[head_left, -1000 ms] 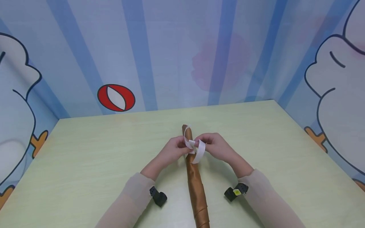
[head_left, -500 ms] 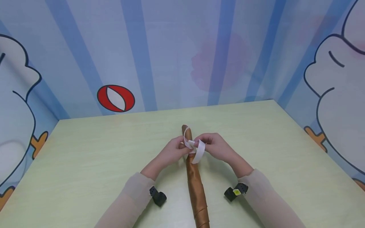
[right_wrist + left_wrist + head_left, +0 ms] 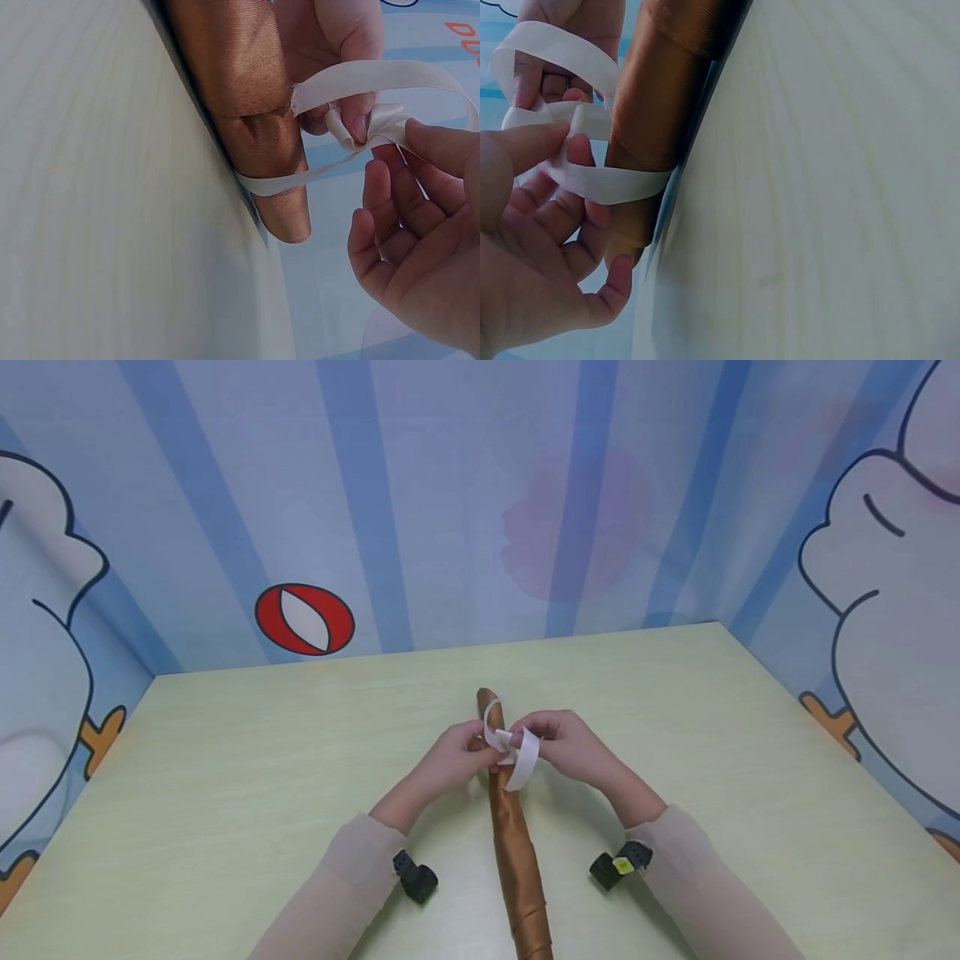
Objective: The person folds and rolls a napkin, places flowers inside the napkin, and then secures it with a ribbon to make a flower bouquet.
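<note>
A long roll of shiny brown satin cloth (image 3: 517, 860) lies lengthwise at the table's middle, its narrow end pointing away from me. A white ribbon (image 3: 528, 760) passes round that roll near the narrow end. My left hand (image 3: 453, 758) is on the left side and pinches the ribbon between thumb and index finger. From the right, my right hand (image 3: 573, 747) pinches it too, close to the left fingertips. In the right wrist view the ribbon (image 3: 274, 184) circles the tip, and folded ribbon gathers between both hands. One ribbon end hangs in a curve over the roll.
The pale yellow-green table (image 3: 247, 793) spreads on both sides of the roll. Behind it stands a blue striped backdrop (image 3: 450, 510) with a printed red and white ball (image 3: 341, 618). A small black camera (image 3: 416, 878) sits at each wrist.
Both hands keep nearly the same place and grip. The ribbon's loop at the far end has come slightly lower, toward the hands.
</note>
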`<control>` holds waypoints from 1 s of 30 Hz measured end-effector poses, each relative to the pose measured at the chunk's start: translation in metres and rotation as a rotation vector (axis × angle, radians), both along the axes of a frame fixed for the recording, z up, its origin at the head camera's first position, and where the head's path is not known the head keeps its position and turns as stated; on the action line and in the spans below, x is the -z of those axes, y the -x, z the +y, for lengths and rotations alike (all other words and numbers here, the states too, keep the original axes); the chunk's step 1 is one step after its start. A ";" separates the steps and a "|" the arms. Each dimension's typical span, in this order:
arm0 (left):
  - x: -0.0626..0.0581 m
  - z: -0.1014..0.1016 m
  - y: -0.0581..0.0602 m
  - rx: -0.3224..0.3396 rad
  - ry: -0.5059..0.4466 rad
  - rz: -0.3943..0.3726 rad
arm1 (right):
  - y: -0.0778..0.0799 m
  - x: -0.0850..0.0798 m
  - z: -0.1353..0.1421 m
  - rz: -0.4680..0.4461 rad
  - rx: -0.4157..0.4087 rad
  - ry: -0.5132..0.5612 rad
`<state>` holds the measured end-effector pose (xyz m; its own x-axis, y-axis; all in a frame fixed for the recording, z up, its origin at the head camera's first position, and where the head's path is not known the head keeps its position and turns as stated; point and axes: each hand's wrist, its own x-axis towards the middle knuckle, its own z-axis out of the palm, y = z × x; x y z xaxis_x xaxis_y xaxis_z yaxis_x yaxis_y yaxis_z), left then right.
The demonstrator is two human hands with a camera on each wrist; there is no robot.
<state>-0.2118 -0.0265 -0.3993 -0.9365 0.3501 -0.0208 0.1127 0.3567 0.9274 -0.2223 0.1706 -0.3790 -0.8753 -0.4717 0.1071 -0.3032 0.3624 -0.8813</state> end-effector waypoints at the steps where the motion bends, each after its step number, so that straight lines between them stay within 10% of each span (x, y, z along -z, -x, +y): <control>1: 0.000 0.000 0.000 0.001 0.001 0.002 | 0.000 0.000 0.000 -0.002 0.000 -0.001; 30: -0.001 -0.003 -0.001 -0.093 0.010 0.026 | 0.001 0.000 0.002 -0.006 -0.011 -0.023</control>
